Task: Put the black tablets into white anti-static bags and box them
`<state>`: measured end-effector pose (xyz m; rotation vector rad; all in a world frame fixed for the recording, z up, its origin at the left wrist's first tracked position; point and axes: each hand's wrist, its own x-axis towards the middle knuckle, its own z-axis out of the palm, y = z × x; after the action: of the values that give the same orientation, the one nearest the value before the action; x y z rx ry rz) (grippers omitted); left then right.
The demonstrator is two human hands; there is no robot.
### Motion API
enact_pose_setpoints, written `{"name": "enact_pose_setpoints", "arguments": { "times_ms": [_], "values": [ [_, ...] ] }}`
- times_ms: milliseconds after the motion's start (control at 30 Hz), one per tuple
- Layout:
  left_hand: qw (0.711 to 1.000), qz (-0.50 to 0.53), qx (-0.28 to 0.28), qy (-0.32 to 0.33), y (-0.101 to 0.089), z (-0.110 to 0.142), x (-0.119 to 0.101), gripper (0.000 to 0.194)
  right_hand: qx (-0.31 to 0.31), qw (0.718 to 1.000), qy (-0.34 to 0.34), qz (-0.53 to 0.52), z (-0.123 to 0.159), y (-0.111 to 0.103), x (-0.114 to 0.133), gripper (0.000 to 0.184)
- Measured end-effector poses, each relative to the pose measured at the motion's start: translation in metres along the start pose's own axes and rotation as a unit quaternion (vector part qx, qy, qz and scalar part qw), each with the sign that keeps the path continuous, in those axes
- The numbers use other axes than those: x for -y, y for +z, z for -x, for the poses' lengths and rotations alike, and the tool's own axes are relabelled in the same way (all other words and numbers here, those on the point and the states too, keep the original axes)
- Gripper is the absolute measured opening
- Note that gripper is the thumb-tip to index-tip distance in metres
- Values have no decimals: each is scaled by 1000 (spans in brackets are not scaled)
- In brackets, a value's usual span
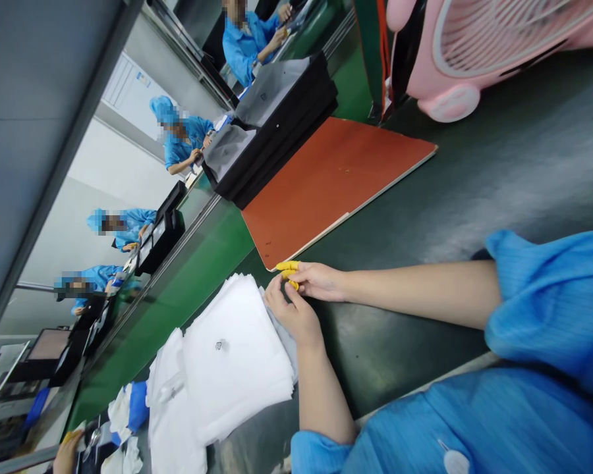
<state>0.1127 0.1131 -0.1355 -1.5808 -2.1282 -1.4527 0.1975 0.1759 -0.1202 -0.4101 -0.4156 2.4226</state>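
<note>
My right hand (321, 282) reaches in from the right, with yellow finger cots (287, 266) on its fingertips. Its fingers are stretched out, and I make out nothing held in them. My left hand (296, 319) comes up from below and meets it, its thumb and fingers closed around one yellow-covered fingertip. Just beside the left hand lies a stack of white bags (237, 368) with a small printed mark; a second white pile (172, 408) lies left of it. Both hands are over the dark green tabletop (375, 342), near a corner of the red-brown board (336, 178).
A stack of black cases with grey tops (277, 125) rests by the board and green belt (217, 243). At the upper right is a pink fan (474, 52). Co-workers in blue sit across the belt. Another person's hand (68, 454) shows at the lower left.
</note>
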Motion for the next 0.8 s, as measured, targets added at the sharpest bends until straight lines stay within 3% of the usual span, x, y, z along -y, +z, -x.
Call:
{"name": "enact_pose_setpoints", "arguments": {
  "times_ms": [200, 300, 400, 500, 600, 800],
  "values": [
    [997, 34, 48, 47, 2, 0, -2, 16, 4, 1000, -15, 10, -1, 2, -1, 40],
    [996, 51, 52, 40, 3, -1, -1, 17, -3, 999, -18, 31, -1, 2, -3, 27],
    [999, 44, 5, 25, 3, -2, 2, 18, 27, 998, -35, 48, -1, -3, -3, 14],
    [998, 28, -46, 16, 1, -3, 7, 16, 39, 996, -43, 74, 0, -7, -2, 32],
    [999, 8, -49, 19, 0, -3, 10, 13, 28, 993, -48, 108, 0, -7, -1, 47],
    [999, 3, -40, 18, 3, -2, 10, 10, 32, 990, -46, 128, -5, -12, -4, 49]
  ]
}}
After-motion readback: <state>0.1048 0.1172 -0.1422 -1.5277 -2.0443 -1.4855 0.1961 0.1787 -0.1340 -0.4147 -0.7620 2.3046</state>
